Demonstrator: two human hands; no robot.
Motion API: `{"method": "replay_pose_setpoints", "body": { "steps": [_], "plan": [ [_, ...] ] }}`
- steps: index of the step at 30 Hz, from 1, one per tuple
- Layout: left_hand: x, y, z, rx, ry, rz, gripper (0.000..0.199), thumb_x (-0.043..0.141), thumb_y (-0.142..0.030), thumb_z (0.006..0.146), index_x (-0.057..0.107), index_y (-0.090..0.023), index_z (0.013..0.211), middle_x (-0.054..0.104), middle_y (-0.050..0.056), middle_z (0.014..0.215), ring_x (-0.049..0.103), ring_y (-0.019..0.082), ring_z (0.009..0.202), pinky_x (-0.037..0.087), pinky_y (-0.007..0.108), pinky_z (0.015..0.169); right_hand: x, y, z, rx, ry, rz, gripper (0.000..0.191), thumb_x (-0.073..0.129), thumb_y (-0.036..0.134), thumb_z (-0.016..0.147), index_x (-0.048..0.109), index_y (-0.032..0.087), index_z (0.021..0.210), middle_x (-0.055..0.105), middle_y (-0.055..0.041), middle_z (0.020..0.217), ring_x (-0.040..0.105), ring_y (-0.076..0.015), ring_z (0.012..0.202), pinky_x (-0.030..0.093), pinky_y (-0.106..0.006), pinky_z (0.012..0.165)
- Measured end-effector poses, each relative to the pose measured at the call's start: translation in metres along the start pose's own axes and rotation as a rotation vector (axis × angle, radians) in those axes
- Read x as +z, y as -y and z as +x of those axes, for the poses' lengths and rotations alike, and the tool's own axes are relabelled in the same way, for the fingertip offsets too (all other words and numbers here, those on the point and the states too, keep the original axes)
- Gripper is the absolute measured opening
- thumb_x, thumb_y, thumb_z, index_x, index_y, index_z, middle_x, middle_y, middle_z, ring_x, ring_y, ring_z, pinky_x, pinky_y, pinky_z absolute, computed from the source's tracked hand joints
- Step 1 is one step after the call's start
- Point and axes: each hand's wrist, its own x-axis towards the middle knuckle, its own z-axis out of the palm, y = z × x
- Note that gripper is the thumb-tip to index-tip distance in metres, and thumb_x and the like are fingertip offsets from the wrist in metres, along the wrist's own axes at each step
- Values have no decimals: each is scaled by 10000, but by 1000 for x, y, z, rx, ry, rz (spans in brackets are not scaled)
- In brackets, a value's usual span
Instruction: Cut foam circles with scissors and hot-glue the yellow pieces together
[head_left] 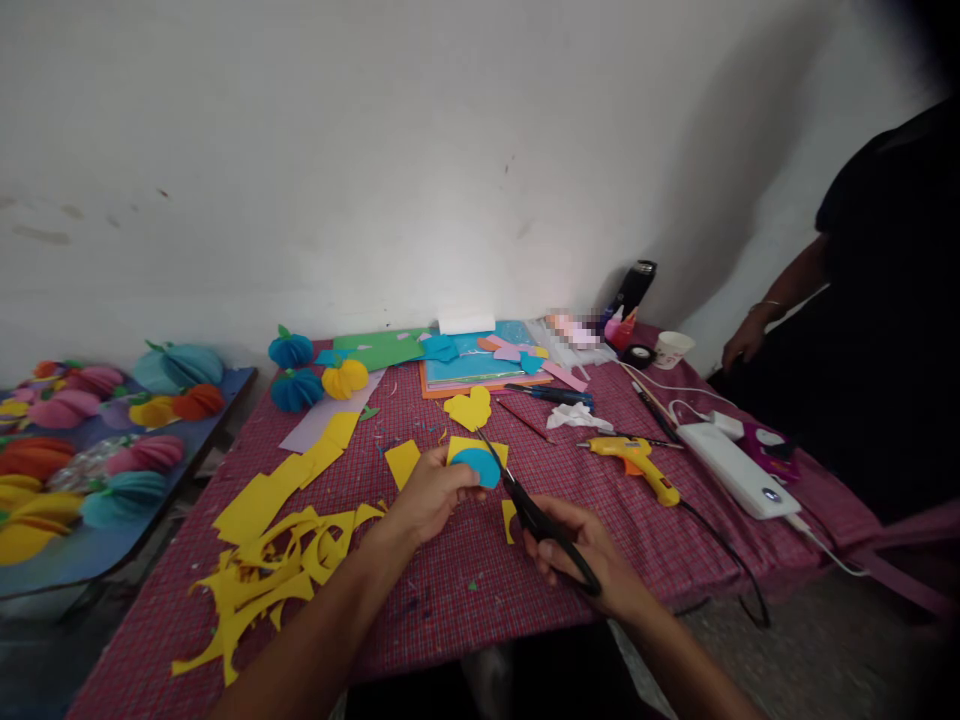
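My left hand [439, 492] pinches a blue paper circle [478, 466] laid over a piece of yellow paper [497, 452]. In my right hand [581, 550] is a pair of black-handled scissors [540, 525], my fingers closed round its handles. The blades point up and left and meet the right side of the yellow paper by the blue circle. Just beyond the blades lie cut yellow paper rounds [468, 410]. A yellow rectangle [403, 462] rests behind my left hand, and a small yellow scrap [509, 520] sits beside my right fingers.
Yellow offcuts [277, 570] cover the table's left front. Paper pumpkins [297, 389] stand behind them, with more on a blue side table [97, 545]. To the right are a yellow glue gun [634, 462], a white power strip [739, 470] and a paper cup [673, 348]. A person [885, 300] stands at right.
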Motion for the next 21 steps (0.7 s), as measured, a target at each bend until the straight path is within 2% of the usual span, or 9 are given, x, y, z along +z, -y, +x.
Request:
{"method": "replay_pose_setpoints", "body": {
  "steps": [15,21],
  "plan": [
    [0,0,-1,-15,46,9,212,697,-130,576,639,-126,780,656,32,723,598,143,641,521,268,570,-3,7,-5,35,20,-29,446,763,391,780,663,176,1157,594,-7,778,521,-86,554,437,-179,469],
    [1,-1,-2,-13,54,20,215,691,-134,581,645,-122,791,662,31,726,600,138,627,515,263,573,-2,8,-4,35,23,-20,433,759,376,788,659,195,1169,625,-24,841,551,-99,601,457,-190,507]
  ]
}}
